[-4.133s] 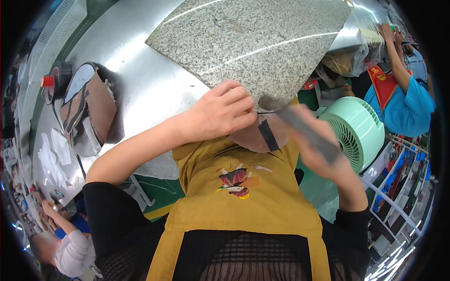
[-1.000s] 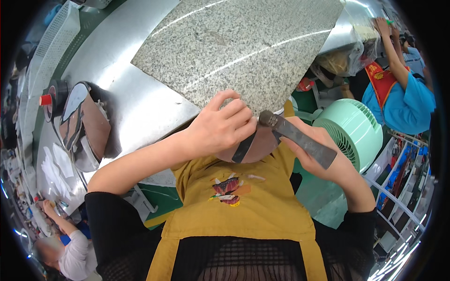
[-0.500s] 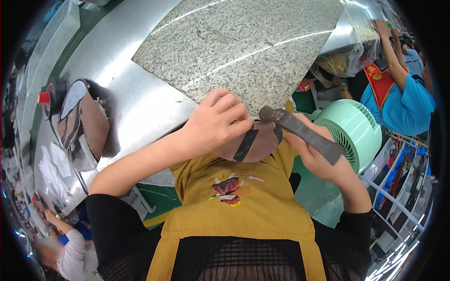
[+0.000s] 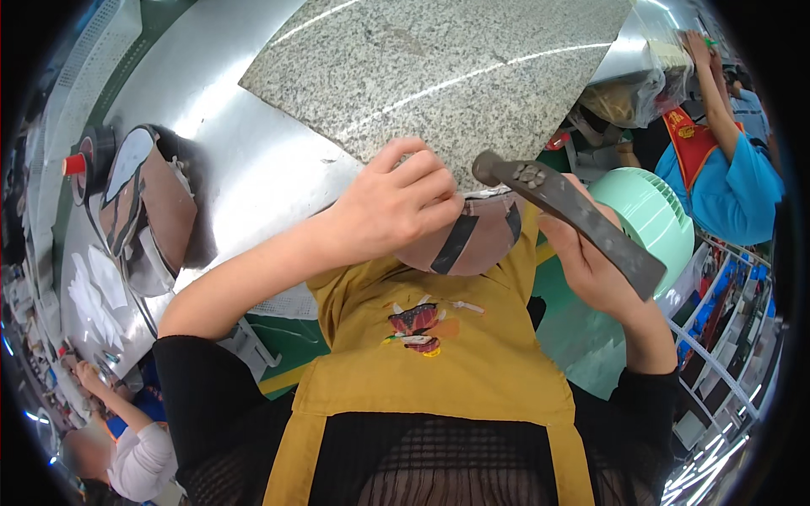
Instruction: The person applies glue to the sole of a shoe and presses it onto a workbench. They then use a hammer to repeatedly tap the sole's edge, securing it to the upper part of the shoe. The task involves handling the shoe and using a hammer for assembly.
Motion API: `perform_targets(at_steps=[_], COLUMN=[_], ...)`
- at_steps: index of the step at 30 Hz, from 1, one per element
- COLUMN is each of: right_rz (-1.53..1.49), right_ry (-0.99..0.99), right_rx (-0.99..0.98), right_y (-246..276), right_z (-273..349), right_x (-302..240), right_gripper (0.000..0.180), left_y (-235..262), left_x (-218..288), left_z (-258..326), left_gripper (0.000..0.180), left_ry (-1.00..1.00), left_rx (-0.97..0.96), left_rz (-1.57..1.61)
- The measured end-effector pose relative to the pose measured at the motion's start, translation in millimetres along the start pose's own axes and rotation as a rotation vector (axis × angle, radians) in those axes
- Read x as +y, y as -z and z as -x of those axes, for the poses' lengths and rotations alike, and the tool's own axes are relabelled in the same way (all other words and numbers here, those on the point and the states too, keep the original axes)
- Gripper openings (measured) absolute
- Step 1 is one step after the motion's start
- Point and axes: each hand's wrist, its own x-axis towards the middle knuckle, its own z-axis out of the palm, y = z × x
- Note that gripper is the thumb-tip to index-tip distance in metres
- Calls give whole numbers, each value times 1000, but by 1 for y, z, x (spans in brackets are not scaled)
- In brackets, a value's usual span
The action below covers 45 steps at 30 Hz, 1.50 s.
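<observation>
Fingers of my left hand are curled and pressed down over the top of a brown leather piece with a dark stripe — thumb side hidden, so I can't tell how far they wrap underneath. That piece sits at the near edge of the speckled granite slab, just above my chest, partly overhanging toward my yellow apron.

Right hand is closed around the handle of a dark metal hammer — fingers wrapped tight, thumb along the side. Hammer head points left and far, its end just beside my left fingertips and over the right part of the leather piece; can't tell if it's touching the leather.

Around it:
- Granite slab lies on a shiny metal table that runs to the far left.
- Left on that table: a stack of brown shoe uppers with dark and pale panels, well apart from my hands.
- Far left edge: a small bottle with a red cap.
- Right, just behind my right hand: a mint-green fan.
- Far right: another person in a blue top, arm raised.
- Near left corner: another person's arm in a white sleeve.
</observation>
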Motion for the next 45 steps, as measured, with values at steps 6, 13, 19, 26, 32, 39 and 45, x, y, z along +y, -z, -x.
perform_targets(at_steps=[6, 13, 19, 26, 32, 39, 45], right_rz=[179, 93, 72, 129, 143, 141, 81], right_ry=[-51, 27, -46, 80, -91, 39, 82], right_rx=[-182, -9, -122, 8, -151, -17, -91], right_y=[-7, -8, -13, -13, -18, -22, -18], right_z=[0, 0, -1, -2, -6, -2, -9], right_x=[6, -4, 7, -8, -4, -8, -6], right_gripper=[35, 28, 24, 33, 34, 33, 37], left_y=[4, 5, 6, 9, 6, 8, 6], left_x=[-3, 5, 3, 8, 3, 5, 4], left_z=[1, 3, 9, 11, 16, 16, 18], left_gripper=[26, 20, 25, 23, 25, 23, 24], left_ry=[237, 45, 234, 59, 258, 59, 41], left_rx=[-21, 22, 4, 3, 33, 80, 88], left_rz=[271, -27, 178, -48, 181, -23, -26])
